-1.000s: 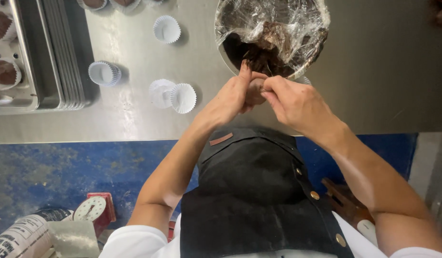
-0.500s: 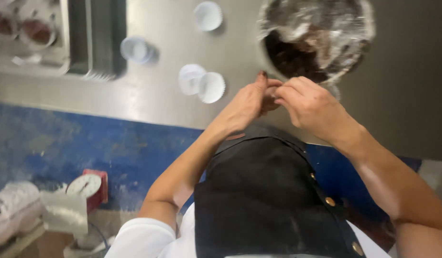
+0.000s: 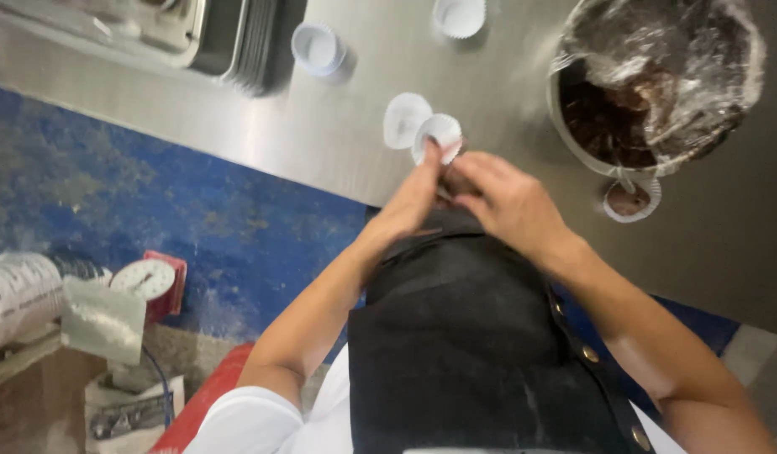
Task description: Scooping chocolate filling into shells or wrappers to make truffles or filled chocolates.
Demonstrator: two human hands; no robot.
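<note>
1. The left hand (image 3: 418, 189) and the right hand (image 3: 502, 197) are meeting fingertip to fingertip over the near edge of the brushed steel worktop (image 3: 321, 126), pressing together on a small dark brown lump of mixture (image 3: 457, 181) that is only partly showing between them; the fingers of both hands are curling close around it.
2. Just beyond the left fingertips, a white pleated paper baking cup (image 3: 439, 134) is lying tilted on the worktop, touching a second, flattened white paper cup (image 3: 402, 119) beside it.
3. Right of the hands on the worktop, a small paper cup filled with brown mixture (image 3: 630, 200) is standing upright.
4. Just behind that filled cup, a large round metal bowl (image 3: 565, 118) is holding dark brown mixture, with crumpled clear plastic film (image 3: 674, 59) lying over most of its top.
5. Farther back on the worktop from the hands, two more empty white paper cups (image 3: 319, 48) (image 3: 458, 15) are standing apart.
6. At the worktop's far left, a stack of metal baking trays (image 3: 237, 42) is sitting.
7. Below the worktop's near edge, a blue mottled floor (image 3: 153, 202) is showing, with a round white dial scale on a red base (image 3: 149, 282) resting on it, and a black apron (image 3: 472, 353) is covering the person's front.
</note>
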